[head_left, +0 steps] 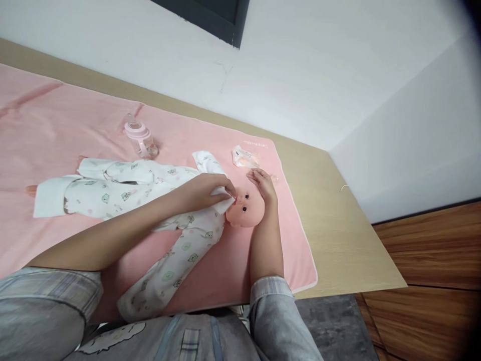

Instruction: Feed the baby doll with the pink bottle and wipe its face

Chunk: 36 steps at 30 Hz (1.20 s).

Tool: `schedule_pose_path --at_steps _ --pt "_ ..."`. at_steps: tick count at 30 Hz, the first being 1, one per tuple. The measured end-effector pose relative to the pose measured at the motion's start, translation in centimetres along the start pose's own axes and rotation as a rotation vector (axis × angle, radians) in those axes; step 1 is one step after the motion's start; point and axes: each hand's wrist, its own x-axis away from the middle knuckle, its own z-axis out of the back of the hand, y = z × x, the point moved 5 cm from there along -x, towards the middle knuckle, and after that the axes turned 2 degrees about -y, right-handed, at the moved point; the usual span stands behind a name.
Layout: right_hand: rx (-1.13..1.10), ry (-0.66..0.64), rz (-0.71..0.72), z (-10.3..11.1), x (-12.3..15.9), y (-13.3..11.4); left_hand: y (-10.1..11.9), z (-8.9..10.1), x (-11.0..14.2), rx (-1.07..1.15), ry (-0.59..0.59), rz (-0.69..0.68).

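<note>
A bald baby doll (252, 210) lies on its back on a pink blanket (233, 276), its head toward the right. It wears a white outfit (150, 178) with small printed figures. My left hand (216, 189) is closed, pinching a white cloth (224, 204) against the doll's mouth and chin. Whether that cloth is separate or part of the outfit, I cannot tell. My right hand (265, 184) rests along the top of the doll's head, fingers stretched out. Just beyond those fingers lies a small clear plastic packet (245, 157).
A pink-lidded baby bottle (141, 140) with a handle lies near the doll's legs. The blanket covers much of a wooden table (338, 235), whose right end stops short of brown wooden panels (428, 260). A white wall (293, 75) runs behind the table.
</note>
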Motion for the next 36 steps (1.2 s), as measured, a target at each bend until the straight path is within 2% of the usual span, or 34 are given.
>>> schedule_pose_path --at_steps 5,10,24,36 --pt "-0.006 0.006 0.010 0.11 0.03 0.15 -0.23 -0.25 0.01 -0.024 -0.057 0.065" --pt "0.008 0.008 0.005 0.15 -0.02 0.25 -0.57 -0.47 -0.08 -0.044 -0.061 0.087" --pt "-0.007 0.010 -0.007 0.13 0.06 0.23 -0.62 -0.43 0.06 -0.148 0.101 0.064" --pt "-0.011 0.019 0.002 0.11 0.09 0.23 -0.75 -0.35 0.10 -0.105 0.210 0.072"
